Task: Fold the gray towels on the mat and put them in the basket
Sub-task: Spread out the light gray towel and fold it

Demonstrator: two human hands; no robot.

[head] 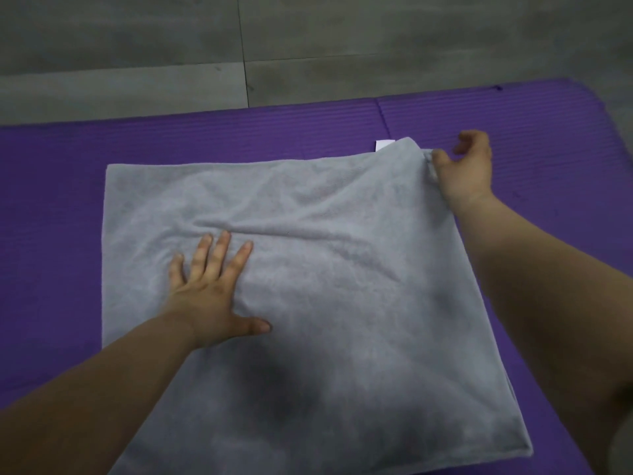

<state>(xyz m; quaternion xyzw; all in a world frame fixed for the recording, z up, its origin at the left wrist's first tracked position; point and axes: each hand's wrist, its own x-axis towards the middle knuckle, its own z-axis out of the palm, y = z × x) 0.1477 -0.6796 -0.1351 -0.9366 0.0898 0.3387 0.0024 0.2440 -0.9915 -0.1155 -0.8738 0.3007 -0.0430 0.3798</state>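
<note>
Well — towel [342,303]: gray, spread flat on the purple mat [51,200].
Left hand [212,289]: fingers spread wide, palm pressing the towel's middle.
Right hand [466,169]: pinching the towel's far right corner.

Bare purple mat [51,200] lay open left, far and right of the gray towel [342,303]; the left hand [212,293] mid-towel and right hand [462,173] at its far-right corner obstructed.

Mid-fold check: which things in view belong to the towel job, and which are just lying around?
Job:
gray towel, spread on the purple mat
left hand, pressing flat on the towel
right hand, pinching its far right corner

Not part of it:
tiled floor beyond the mat

The basket is not in view.
</note>
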